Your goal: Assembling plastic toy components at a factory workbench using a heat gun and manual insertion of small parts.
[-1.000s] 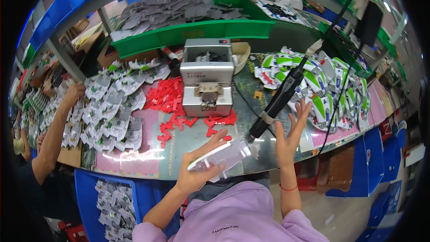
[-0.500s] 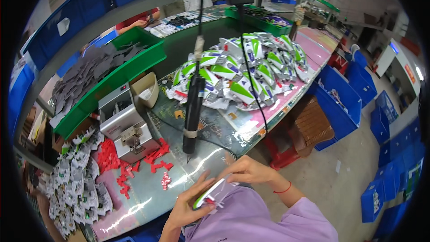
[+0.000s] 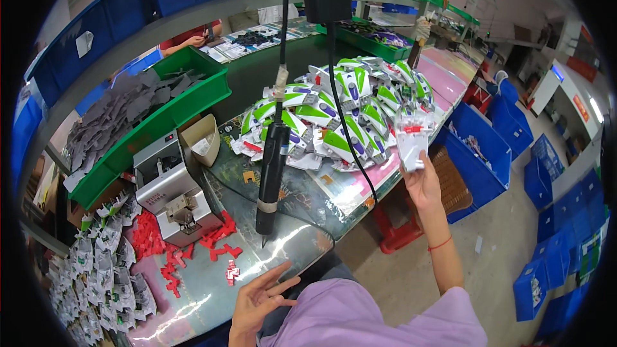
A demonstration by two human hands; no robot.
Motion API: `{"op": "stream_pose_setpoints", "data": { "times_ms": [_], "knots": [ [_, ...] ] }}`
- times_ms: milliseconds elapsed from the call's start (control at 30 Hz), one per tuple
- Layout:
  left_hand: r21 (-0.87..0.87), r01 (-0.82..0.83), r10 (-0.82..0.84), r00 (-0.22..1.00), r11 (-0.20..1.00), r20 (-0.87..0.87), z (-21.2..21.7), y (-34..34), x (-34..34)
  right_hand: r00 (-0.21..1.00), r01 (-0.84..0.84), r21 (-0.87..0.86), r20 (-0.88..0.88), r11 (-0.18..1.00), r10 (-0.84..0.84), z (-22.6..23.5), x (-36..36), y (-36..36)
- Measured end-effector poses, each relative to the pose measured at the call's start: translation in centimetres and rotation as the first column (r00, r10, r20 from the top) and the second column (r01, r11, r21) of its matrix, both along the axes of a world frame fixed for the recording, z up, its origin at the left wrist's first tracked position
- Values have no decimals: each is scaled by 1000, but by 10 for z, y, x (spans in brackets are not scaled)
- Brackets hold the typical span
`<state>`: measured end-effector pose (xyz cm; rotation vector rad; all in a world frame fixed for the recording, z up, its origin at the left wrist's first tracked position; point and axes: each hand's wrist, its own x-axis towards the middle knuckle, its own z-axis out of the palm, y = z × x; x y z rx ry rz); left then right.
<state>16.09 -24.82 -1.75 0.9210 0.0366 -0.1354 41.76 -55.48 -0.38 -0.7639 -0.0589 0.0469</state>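
Reaching out to the right edge of the pile, my right hand (image 3: 424, 186) is closed on a white plastic shell (image 3: 411, 148) with a red piece set across its inner side. My left hand (image 3: 260, 302) is empty, fingers spread, over the bench's front edge. White-and-green plastic shells with purple details lie in a big heap (image 3: 347, 112) at the back of the bench. A black electric screwdriver (image 3: 273, 177) hangs on a cord between the heap and a grey box-shaped machine (image 3: 173, 186). Small red plastic pieces (image 3: 149, 234) are scattered around that machine.
Stacked white shells (image 3: 106, 273) cover the bench's left end. A green bin (image 3: 160, 112) of grey flat pieces stands behind the machine, beside a beige scoop-shaped container (image 3: 204, 141). Right of the bench are a brown woven seat (image 3: 453, 186) and a blue crate (image 3: 491, 160). Another person's arm (image 3: 186, 43) shows behind.
My right hand has moved from beside my left hand out to the heap, carrying the shell. The left hand has let go of the shell and opened.
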Motion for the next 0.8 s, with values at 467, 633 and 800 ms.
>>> {"op": "stream_pose_setpoints", "data": {
  "times_ms": [467,633,800],
  "knots": [
    [110,-26,41,990,994,-136,1,-7,-2,880,428,-432,401,794,-256,75,215,-6],
    [145,77,-45,976,986,-215,-6,-11,1,603,784,-596,798,-172,-13,88,265,9],
    [191,48,-18,988,980,-154,-6,-16,10,582,809,-513,766,-287,272,69,304,16]
  ]
}}
